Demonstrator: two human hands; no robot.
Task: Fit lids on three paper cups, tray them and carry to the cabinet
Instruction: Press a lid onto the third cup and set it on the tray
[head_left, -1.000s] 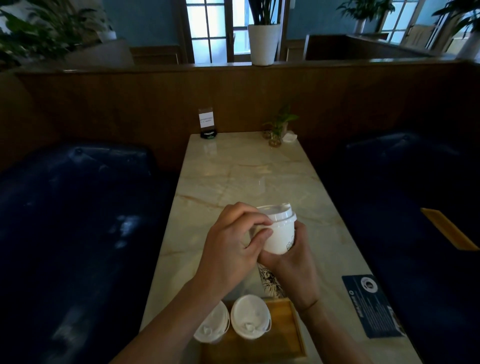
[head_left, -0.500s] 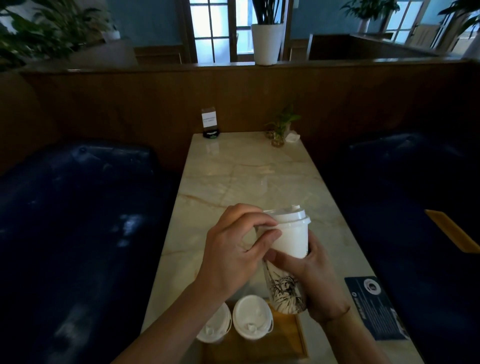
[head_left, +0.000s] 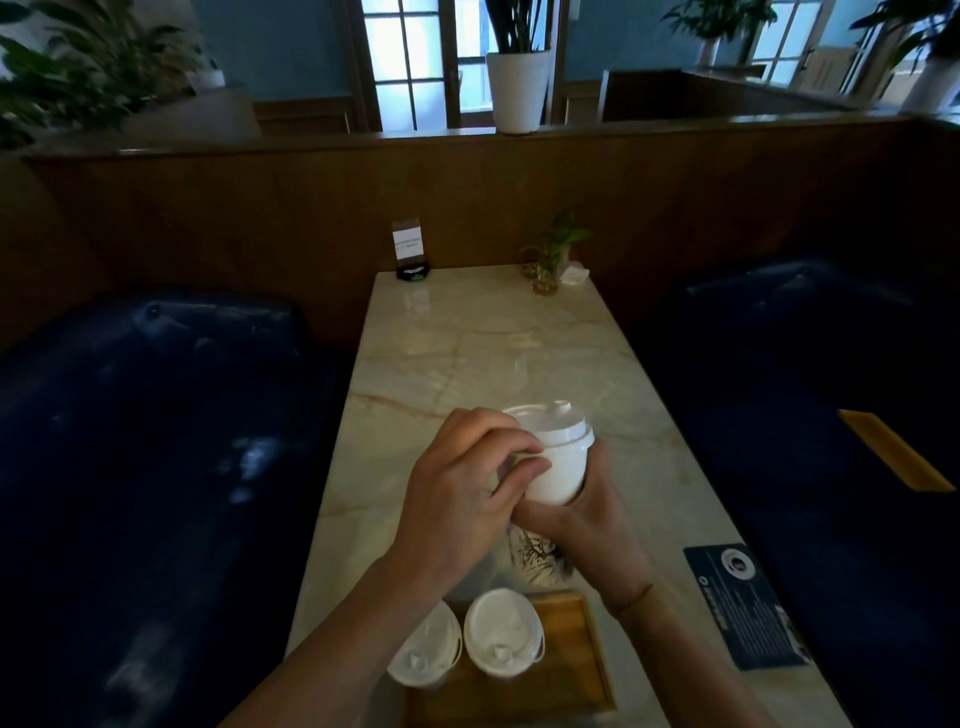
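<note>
Right hand (head_left: 582, 519) — wrapped round the third cup (head_left: 558, 467), held above the table (head_left: 467, 353), long axis tilted, top leaning away. Left hand (head_left: 467, 483) — fingertips pinched on the lid (head_left: 550, 423) rim. Tray (head_left: 576, 654) — just below and nearer, two lidded cups (head_left: 501, 631) occupying its left; right part free, nothing between.

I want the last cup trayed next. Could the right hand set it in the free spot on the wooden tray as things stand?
Probably yes. The right hand grips the cup, and the wooden tray is bare right of the two lidded cups. The left hand at the lid would need to let go.
</note>
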